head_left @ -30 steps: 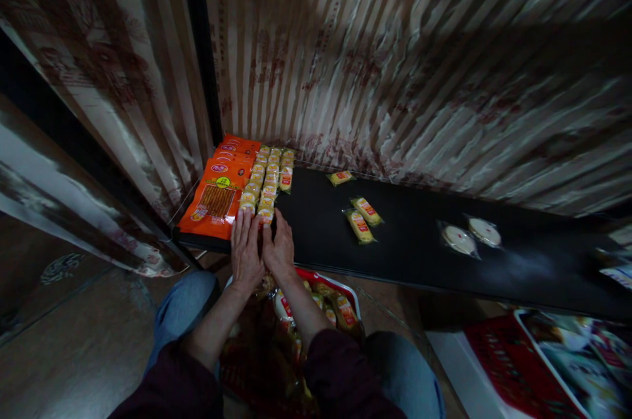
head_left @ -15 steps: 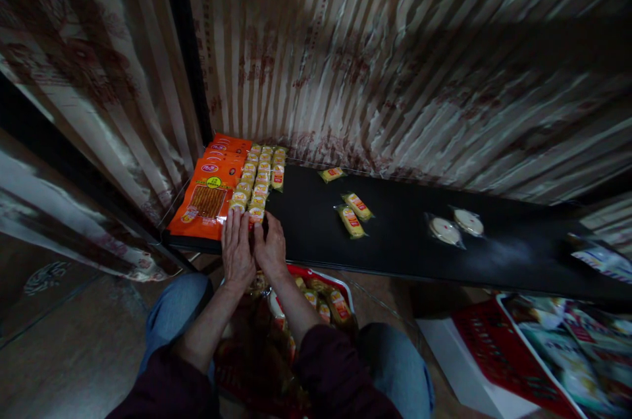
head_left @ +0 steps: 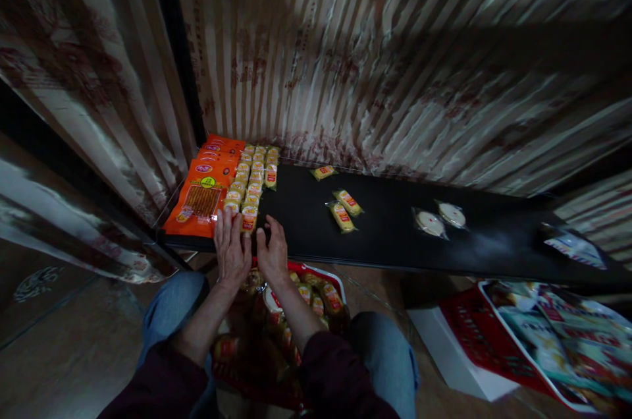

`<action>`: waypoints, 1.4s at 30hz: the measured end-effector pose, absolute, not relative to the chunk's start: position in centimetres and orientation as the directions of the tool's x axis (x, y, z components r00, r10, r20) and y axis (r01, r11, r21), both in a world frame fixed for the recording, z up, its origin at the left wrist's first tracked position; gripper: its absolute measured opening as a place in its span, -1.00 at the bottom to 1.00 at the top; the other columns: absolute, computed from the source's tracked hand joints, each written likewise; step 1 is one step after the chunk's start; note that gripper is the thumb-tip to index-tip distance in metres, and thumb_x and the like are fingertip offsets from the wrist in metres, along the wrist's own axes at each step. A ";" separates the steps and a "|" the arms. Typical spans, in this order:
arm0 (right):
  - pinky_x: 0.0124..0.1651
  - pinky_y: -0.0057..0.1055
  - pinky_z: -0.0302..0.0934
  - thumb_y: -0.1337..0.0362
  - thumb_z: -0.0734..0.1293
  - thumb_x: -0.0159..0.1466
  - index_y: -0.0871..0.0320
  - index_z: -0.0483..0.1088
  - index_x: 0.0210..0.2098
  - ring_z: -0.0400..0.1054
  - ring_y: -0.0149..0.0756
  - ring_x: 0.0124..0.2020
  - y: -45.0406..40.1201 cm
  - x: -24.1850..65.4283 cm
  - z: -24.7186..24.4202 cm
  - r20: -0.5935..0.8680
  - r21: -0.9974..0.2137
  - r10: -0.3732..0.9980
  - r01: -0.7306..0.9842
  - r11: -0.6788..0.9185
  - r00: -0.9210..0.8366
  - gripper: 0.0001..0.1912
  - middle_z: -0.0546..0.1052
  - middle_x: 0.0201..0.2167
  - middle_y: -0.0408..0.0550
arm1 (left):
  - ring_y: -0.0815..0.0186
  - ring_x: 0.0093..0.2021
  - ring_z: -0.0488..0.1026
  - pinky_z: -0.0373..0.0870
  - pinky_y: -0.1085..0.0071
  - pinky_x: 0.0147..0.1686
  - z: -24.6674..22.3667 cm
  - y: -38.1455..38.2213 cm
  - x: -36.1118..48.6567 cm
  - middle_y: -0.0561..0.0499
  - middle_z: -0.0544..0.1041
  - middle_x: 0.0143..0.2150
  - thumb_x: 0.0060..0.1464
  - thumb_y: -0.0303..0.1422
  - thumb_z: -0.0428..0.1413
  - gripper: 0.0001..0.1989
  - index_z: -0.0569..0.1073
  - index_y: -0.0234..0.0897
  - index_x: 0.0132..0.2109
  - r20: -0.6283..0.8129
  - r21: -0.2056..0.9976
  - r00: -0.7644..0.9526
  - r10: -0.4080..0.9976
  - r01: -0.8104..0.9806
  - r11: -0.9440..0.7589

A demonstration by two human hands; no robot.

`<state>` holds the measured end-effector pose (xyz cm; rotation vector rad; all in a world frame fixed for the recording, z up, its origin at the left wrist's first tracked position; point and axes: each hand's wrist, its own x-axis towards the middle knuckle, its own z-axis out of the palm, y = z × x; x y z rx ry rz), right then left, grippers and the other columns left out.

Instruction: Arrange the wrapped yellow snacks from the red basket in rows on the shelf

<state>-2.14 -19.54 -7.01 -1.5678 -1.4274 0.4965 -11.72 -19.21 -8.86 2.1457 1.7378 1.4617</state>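
Orange plastic first: at the far left of the black shelf (head_left: pixel 385 241), overlapping pretzel-stick bags (head_left: pixel 200 200), a straight edge to align against. Next, left hand (head_left: pixel 232 257) at the near end of the two long rows of yellow-wrapped cakes (head_left: pixel 237 187); fingers long and nearly together, fingertips touching or almost touching the front packets, nothing visibly gripped. Push lightly with level fingertips, evenly across both rows, to avoid buckling the soft film or riding one packet over another. Then right hand (head_left: pixel 274 254), just beside the front packet, fingers loosely bent, thumb apart, nothing seen in the grasp; contact with the wrapper too unclear to tell. Best used as a side fence, square to the shelf's front edge, without squeezing. Farther back, short third row (head_left: pixel 271 172), close against the second; mind the knuckles there. Below, between the knees, red basket (head_left: pixel 340 279) of more packets. Rightward, well apart, three loose yellow packets (head_left: pixel 340 217), then two round white packets (head_left: pixel 430 223).
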 end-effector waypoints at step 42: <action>-0.14 -0.35 0.29 0.17 0.27 0.21 0.08 0.47 -0.15 0.45 -0.25 -0.18 -34.8 5.6 -12.4 -0.177 -0.674 0.952 0.736 0.067 -0.249 -0.75 0.57 -0.20 -0.05 | 0.22 0.04 0.38 0.28 0.29 0.06 -12.7 -32.2 -11.2 -0.12 0.44 0.03 0.07 -0.41 -0.04 -0.68 0.44 -0.26 -0.03 -0.239 0.569 0.574 0.783 0.736 -0.367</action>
